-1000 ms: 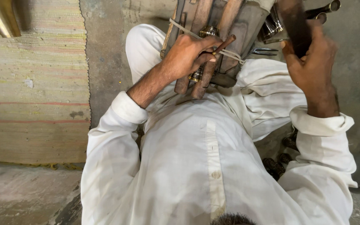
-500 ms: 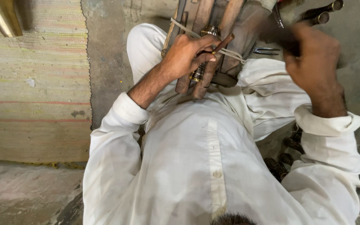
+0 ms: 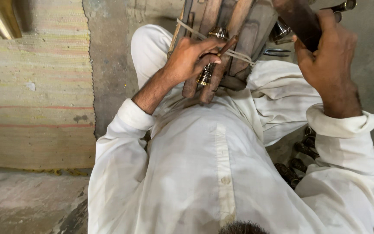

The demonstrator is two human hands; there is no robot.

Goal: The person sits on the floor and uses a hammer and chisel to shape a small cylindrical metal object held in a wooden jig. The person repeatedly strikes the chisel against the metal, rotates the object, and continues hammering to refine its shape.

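Note:
My left hand [image 3: 192,58] is closed around a thin brown rod [image 3: 227,45] and presses it against a small brass bell-shaped piece [image 3: 206,74] held in a wooden frame [image 3: 234,26] in my lap. A pale cord [image 3: 239,55] runs across the frame. My right hand [image 3: 327,54] is raised at the upper right, gripping a dark wooden block-shaped tool [image 3: 297,19]. I wear a white long-sleeved shirt [image 3: 213,160].
A striped woven mat [image 3: 35,91] lies on the floor to the left, with a brass object [image 3: 1,15] at the top left corner. Several dark cylindrical pieces [image 3: 297,158] lie by my right side. Metal pliers [image 3: 275,52] rest near the frame.
My right hand with the dark wooden tool dipped toward the frame and has come back up and right. My left hand has stayed on the rod and brass piece.

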